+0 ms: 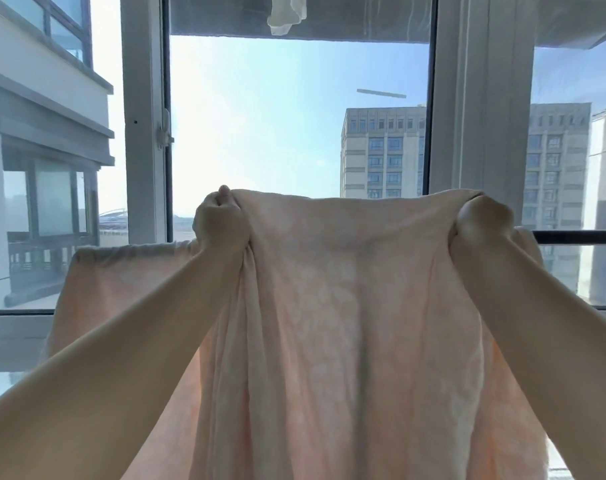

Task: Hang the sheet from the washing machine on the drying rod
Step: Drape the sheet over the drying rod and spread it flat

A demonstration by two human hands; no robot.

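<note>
Holding the sheet [346, 306] mid-frame, I pinch its top edge in my left hand [221, 220] and right hand [483, 216], stretched above the drying rod [578, 236] to drape it.

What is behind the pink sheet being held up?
Behind the sheet, a dark rod shows at right, with windows beyond. More pink fabric drapes at left. The rod's middle stretch is covered by the sheet.
</note>
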